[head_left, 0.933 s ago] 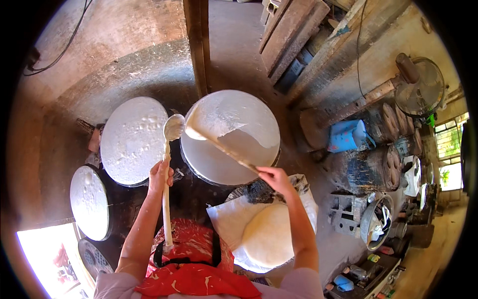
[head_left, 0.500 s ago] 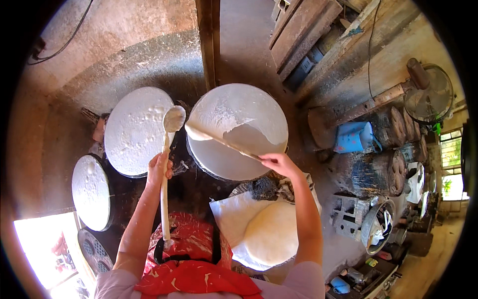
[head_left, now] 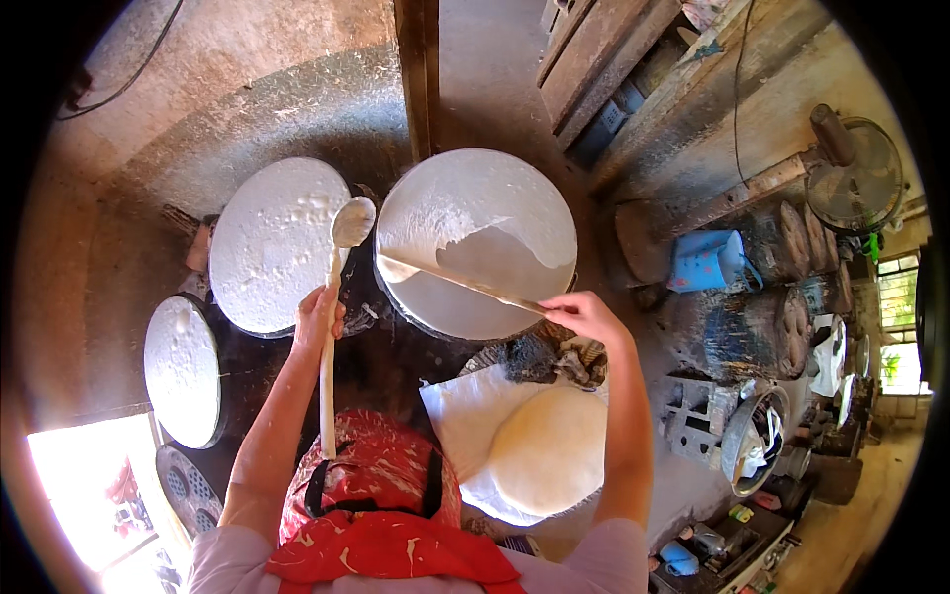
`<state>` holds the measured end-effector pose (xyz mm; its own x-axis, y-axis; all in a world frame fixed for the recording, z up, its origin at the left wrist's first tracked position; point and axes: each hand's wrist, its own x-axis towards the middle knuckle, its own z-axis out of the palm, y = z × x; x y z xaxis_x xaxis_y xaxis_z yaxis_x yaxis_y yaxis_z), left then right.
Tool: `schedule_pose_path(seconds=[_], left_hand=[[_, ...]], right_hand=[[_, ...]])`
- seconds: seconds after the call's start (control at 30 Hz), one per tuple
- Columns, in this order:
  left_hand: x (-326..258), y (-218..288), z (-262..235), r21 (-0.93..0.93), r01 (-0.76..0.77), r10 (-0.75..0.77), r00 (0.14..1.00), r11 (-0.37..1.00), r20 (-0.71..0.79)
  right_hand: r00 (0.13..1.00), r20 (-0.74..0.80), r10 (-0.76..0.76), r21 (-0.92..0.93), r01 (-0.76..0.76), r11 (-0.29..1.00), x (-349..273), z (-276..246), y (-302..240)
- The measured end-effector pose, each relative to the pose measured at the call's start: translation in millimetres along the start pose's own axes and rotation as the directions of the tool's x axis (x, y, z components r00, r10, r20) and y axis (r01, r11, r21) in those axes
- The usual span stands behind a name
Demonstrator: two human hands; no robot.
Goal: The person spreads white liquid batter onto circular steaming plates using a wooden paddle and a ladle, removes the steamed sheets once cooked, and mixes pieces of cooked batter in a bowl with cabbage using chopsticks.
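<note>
My left hand (head_left: 319, 315) is closed around the long pale handle of a ladle (head_left: 353, 223), its bowl coated in whitish batter. The bowl is between the two larger round surfaces. In my right hand (head_left: 586, 317) is the end of a long thin wooden spatula (head_left: 465, 284), pinched by the fingers. The spatula lies slanted across a large round griddle (head_left: 465, 319), its broad far tip near the left rim. A thin white sheet of batter (head_left: 515, 193) covers the far part of this griddle; a smooth grey patch shows in the middle.
Two more round surfaces, a bubbly white one (head_left: 277, 252) and a smaller one (head_left: 181, 371), stand at left. A stack of pale flat rounds (head_left: 549, 450) rests on white cloth by my right arm. Farther right are a blue container (head_left: 708, 260), a metal basin (head_left: 755, 441) and concrete blocks.
My right hand and the spatula have shifted right across the griddle. The left hand still grips the ladle in nearly the same place.
</note>
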<state>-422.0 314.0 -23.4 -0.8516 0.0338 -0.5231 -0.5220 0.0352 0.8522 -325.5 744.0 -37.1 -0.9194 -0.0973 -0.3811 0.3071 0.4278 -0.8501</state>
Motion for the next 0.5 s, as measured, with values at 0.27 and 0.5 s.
schedule_pose_path(seconds=[0.27,0.5], left_hand=[[-22.2,-17.7,-5.1,0.058,-0.014,0.006,0.989,0.998,0.146],[-52.5,-18.3,-12.3,0.111,-0.025,-0.004,0.966,0.994,0.258]], right_hand=[[0.986,-0.163,-0.029,0.115,0.048,0.992,-42.4,50.0,20.5],[0.699,-0.709,0.099,0.173,0.036,0.984,-78.2,74.2,72.8]])
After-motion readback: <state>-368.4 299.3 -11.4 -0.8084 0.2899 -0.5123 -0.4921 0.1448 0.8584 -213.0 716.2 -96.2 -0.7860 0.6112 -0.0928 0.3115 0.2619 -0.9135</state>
